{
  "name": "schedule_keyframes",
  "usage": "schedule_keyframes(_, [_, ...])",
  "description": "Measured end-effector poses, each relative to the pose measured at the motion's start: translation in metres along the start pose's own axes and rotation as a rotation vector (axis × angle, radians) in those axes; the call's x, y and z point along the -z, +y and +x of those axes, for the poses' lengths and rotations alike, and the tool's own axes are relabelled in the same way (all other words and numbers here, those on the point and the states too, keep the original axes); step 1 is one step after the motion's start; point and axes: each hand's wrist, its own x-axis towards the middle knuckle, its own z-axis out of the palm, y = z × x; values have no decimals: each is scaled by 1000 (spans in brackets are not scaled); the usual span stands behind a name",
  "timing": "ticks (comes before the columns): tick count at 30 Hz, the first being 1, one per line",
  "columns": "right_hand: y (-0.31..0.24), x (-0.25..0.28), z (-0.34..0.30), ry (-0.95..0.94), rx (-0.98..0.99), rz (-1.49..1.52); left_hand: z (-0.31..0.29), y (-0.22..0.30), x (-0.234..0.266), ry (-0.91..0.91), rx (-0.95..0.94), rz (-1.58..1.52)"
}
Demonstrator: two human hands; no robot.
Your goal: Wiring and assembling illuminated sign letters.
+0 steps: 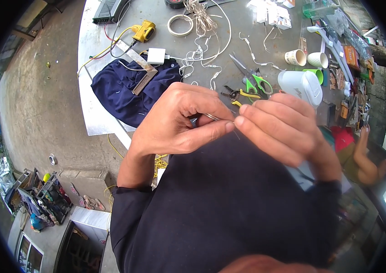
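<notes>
Where the two bare hands meet near the middle of the view, a thin, pale wire (213, 117) with a dull metallic sheen is pinched between them, above a dark navy sleeve and lap. Left hand (179, 120): fingers curled, thumb pressed to forefinger, closed on the wire's left part. Right hand (284, 127): fingers extended and bunched, fingertips (240, 121) closed on the wire's right end, from which a hair-fine dark strand hangs.

Behind the hands lies a grey, smooth-surfaced table (243, 22). Scissors with bright green plastic handles (253, 79) and long steel blades lie just beyond the right hand, beside small yellow-handled pliers (235, 94). A white, rounded plastic container (301, 86) stands to their right, near ribbed paper cups (307, 58), one lying on its side. A crumpled navy cloth (129, 93) drapes over the table's left edge, with a flat metal square (136, 63) resting on it. A white rectangular adapter (156, 55) touches the cloth's upper edge. Loose coils of pale cable (200, 20) and a ring of white tape (180, 24) lie farther back, and a yellow blocky plug (143, 31) sits at the left.
</notes>
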Motion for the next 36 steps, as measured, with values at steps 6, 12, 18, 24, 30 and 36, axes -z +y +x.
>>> schedule_keyframes(6, [3,-4,-5,2,-78,60,-1,1,-4,4,-11,35])
schedule_keyframes(12, [6,-13,-6,-29,-295,168,-1,0,-9,172,-189,392])
schedule_keyframes(18, [8,-3,-8,-185,-482,519,-4,0,-11,168,-175,373])
schedule_keyframes(24, [11,13,-2,-78,-182,193,-4,1,-7,77,8,27])
schedule_keyframes(30, [-1,-2,-7,32,-31,26,-1,3,-6,-30,39,-9])
schedule_keyframes(36, [-2,-2,-9,-12,-265,218,-1,3,-11,20,-49,132])
